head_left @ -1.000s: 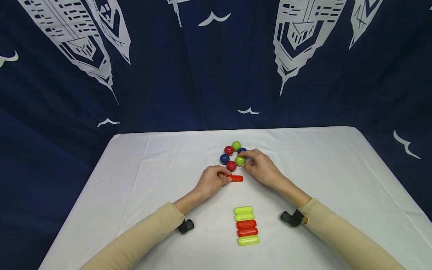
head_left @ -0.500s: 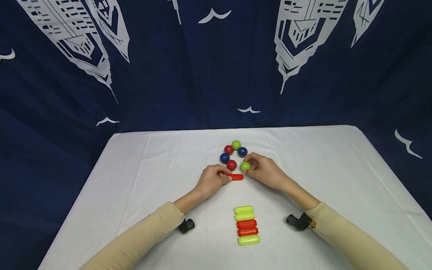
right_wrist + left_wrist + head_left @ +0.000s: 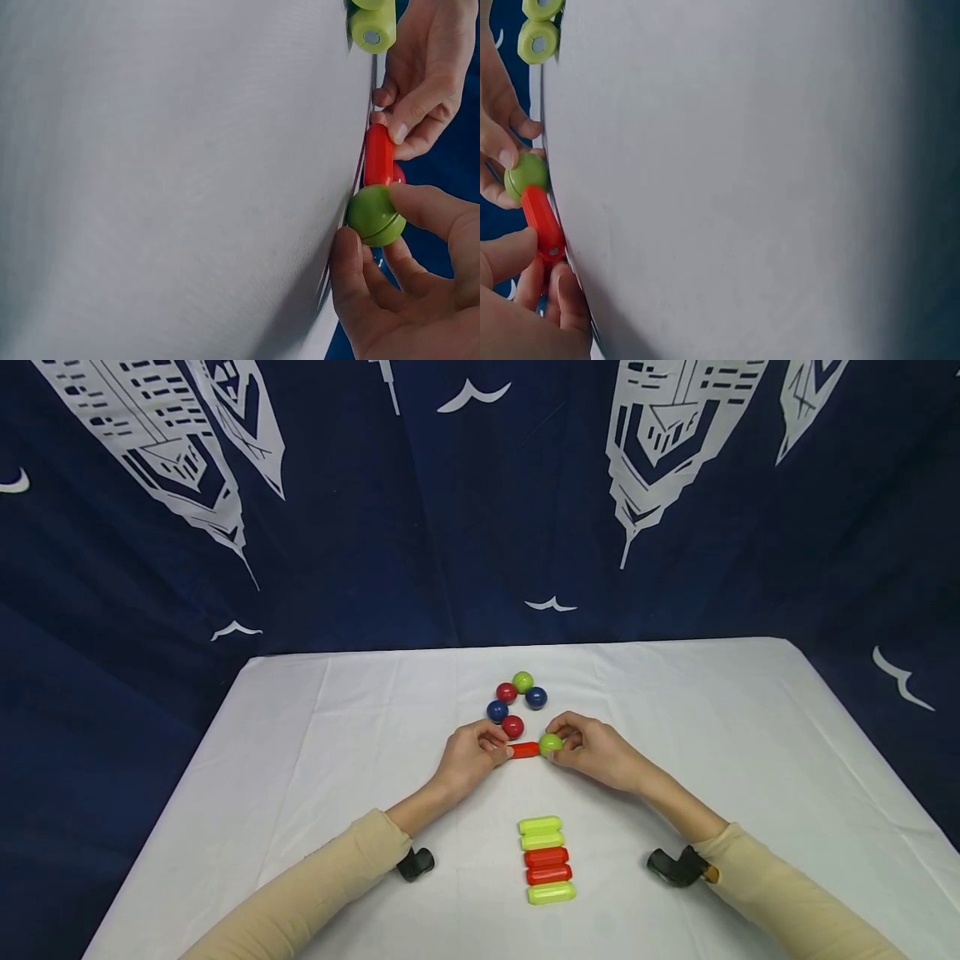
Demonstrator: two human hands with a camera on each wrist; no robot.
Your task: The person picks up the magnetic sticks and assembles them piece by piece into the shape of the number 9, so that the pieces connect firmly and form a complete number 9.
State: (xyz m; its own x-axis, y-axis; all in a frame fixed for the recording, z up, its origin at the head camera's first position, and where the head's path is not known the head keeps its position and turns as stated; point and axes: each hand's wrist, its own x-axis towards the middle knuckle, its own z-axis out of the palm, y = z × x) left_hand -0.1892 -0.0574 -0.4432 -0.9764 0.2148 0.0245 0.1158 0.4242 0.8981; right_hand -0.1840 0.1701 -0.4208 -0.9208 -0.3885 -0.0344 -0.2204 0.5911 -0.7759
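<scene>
My left hand (image 3: 467,758) pinches one end of a short red rod (image 3: 524,750) between thumb and fingers. Against the rod's other end sits a green ball (image 3: 551,743), which my right hand (image 3: 602,753) holds between thumb and fingertips. Seen from the right wrist, the green ball (image 3: 373,213) touches the red rod (image 3: 379,155), and a groove runs round the ball. In the left wrist view a small grey disc shows in the near end of the red rod (image 3: 543,223).
Behind my hands, red balls (image 3: 512,726), blue balls (image 3: 536,697) and another green ball (image 3: 522,682) lie in a loose cluster. Closer to me, yellow-green rods (image 3: 551,892) and red rods (image 3: 547,857) lie side by side on the white tablecloth (image 3: 360,718).
My right hand has taken the green ball from the cluster and brought it toward me, to the red rod's right end. The left hand stays nearly in place, the rod now slightly tilted.
</scene>
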